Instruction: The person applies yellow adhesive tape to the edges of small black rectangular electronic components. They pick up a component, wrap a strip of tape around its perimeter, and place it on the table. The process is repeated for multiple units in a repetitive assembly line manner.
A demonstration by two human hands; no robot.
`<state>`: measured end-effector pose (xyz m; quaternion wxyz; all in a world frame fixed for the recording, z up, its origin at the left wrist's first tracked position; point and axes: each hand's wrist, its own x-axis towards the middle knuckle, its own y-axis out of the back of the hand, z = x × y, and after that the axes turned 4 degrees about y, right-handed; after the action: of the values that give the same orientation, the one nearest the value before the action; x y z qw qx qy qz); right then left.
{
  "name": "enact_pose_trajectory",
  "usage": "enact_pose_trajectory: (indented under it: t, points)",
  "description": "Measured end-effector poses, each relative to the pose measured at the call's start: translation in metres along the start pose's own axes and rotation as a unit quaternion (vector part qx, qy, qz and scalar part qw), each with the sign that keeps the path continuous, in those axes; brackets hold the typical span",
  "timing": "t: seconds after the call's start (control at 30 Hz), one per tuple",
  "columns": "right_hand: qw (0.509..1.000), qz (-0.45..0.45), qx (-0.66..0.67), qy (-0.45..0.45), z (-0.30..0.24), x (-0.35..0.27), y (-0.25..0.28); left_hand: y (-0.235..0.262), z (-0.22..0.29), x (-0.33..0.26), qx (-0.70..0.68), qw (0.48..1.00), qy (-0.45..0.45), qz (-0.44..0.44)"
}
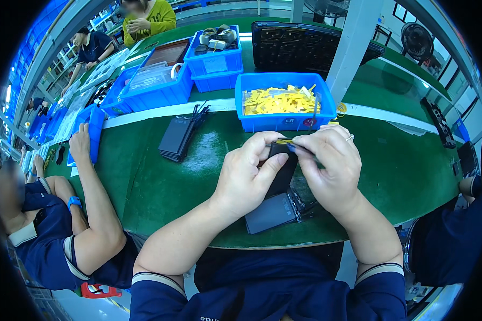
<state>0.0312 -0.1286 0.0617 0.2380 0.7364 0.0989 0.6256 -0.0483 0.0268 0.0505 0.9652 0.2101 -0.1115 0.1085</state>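
Note:
My left hand (243,174) is closed round a flat black battery pack (283,181), thumb on its face, and holds it upright above the table. At the pack's top edge lies a small yellow strip (285,142). My right hand (334,168), with a ring on one finger, pinches at that same edge; a thin dark lead seems to run between its fingers, though the fingertips cover most of it. Below my hands, more dark grey packs (270,214) with black leads lie near the table's front edge. A stack of similar packs (175,140) sits farther left.
A blue bin (276,124) of yellow pieces (281,100) stands just beyond my hands. More blue bins (158,95) fill the back left. A black tray (297,45) leans behind, beside a white post (353,53). A co-worker's arm (93,182) reaches in at left.

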Motion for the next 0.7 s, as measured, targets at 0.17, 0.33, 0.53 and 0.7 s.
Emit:
enact_pose_trajectory:
  t: [0.17,0.33,0.53,0.7]
  points:
    - [0.997,-0.025,0.036,-0.063,0.004,-0.001,0.003,-0.002,0.001,0.000,0.072,0.992,-0.098,0.045]
    - [1.000,-0.014,-0.027,0.001,0.005,0.002,-0.001,-0.001,-0.004,0.001,0.137,0.975,-0.160,0.070]
    - [0.996,-0.075,0.052,-0.020,0.002,-0.002,0.000,0.025,-0.014,0.023,0.168,0.967,-0.100,0.163]
    - [0.989,-0.109,0.077,-0.071,0.007,-0.004,-0.003,0.113,-0.059,0.046,0.279,0.923,0.073,0.256]
